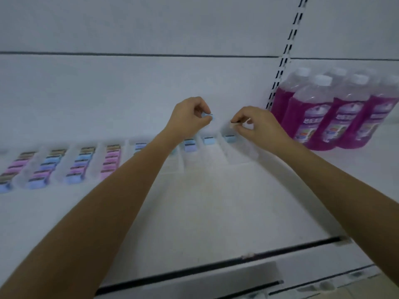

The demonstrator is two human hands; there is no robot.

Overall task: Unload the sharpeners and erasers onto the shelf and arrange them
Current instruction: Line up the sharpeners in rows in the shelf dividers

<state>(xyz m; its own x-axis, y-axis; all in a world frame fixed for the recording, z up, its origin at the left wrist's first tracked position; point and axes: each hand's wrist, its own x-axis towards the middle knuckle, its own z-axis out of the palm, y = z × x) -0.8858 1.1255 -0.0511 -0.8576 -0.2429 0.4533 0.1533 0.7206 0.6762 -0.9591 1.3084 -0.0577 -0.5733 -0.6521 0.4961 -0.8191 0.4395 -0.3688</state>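
A small blue piece (209,116) (sharpener or eraser, the blur hides which) is pinched by the left hand (190,117) above the white shelf (216,201), and a pale piece (233,124) is pinched by the right hand (259,124) beside it. Pastel rows (49,167) are lined up in clear trays (237,155) below; purple bottles (311,121) are stood at right.

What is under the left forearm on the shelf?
The left forearm crosses the clear divider lanes. A blue piece shows on one side, a blue-violet piece on the other; the lane beneath is covered.
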